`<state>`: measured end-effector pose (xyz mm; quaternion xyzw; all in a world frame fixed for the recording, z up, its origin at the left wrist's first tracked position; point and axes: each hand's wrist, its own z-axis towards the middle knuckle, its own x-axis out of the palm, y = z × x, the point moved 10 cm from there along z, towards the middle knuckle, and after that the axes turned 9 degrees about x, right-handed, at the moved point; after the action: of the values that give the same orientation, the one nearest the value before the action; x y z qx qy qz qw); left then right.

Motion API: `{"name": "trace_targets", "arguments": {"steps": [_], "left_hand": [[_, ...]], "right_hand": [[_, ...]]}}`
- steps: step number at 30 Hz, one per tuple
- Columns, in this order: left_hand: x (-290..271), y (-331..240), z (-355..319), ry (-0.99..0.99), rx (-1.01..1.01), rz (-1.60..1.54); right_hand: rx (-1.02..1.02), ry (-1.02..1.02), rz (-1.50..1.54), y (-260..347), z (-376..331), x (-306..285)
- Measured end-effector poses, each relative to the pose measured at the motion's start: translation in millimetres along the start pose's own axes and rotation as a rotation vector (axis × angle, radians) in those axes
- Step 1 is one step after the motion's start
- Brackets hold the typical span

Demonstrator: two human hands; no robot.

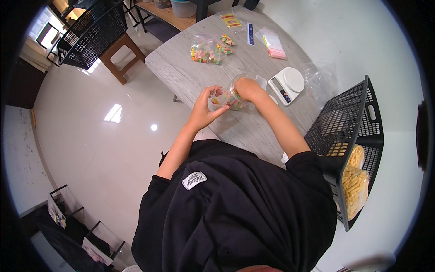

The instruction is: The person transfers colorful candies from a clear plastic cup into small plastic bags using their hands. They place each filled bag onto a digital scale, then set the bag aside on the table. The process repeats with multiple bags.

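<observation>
Hands at the near-left edge of the grey wood-grain surface (253,122). My left hand (204,111) is curled around a small clear cup (219,99) with coloured sweets inside, thumb and fingers closed on its wall. My right hand (248,88) is dipped into the mouth of a clear round jar (240,93) of mixed coloured sweets, just beside the cup; fingers are hidden inside the jar, so I cannot tell whether they are closed on anything.

Edges and room: cup and jar sit close to the surface's left edge, with bare glossy white floor (113,136) beyond it. Open surface lies between my forearms and toward my body. A black mesh basket (349,122) stands at my right, past the surface's corner, with clear bags of yellow stick snacks (355,181) inside.

Packages: a white digital scale (286,84) sits just right of the jar; a crumpled clear bag (319,81) lies beyond it. Farther along, clear bags of coloured sweets (206,51), a stack of clear pouches with a pink strip (272,45), a narrow blue label strip (250,34), and a yellow-and-red packet (232,20) at the far end. A second black mesh basket (93,31) rests on a wooden stool, well apart, at far left.
</observation>
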<state>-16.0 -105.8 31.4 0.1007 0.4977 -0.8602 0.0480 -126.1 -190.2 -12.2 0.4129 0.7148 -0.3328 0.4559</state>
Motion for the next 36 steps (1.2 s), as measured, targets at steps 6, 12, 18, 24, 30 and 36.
{"name": "trace_targets", "arguments": {"steps": [6, 12, 18, 24, 30, 36], "left_hand": [[0, 2, -1, -0.001, 0.005, -0.005], [-1, 4, -2, -0.007, 0.005, -0.008], [-1, 5, -2, -0.007, -0.005, -0.011], [-2, 4, -3, -0.007, -0.009, -0.001], [0, 3, -3, 0.000, 0.007, 0.011], [-2, 2, -4, -0.005, -0.001, 0.023]], "right_hand": [[-0.059, -0.001, 0.036, 1, 0, 4], [0.001, 0.146, -0.016, -1, 5, 14], [-0.032, 0.047, 0.139, -4, 1, 8], [-0.161, -0.142, 0.522, -17, -37, -62], [-0.235, -0.159, 0.731, 15, -76, -110], [-0.155, -0.249, 0.689, 13, -73, -105]]}}
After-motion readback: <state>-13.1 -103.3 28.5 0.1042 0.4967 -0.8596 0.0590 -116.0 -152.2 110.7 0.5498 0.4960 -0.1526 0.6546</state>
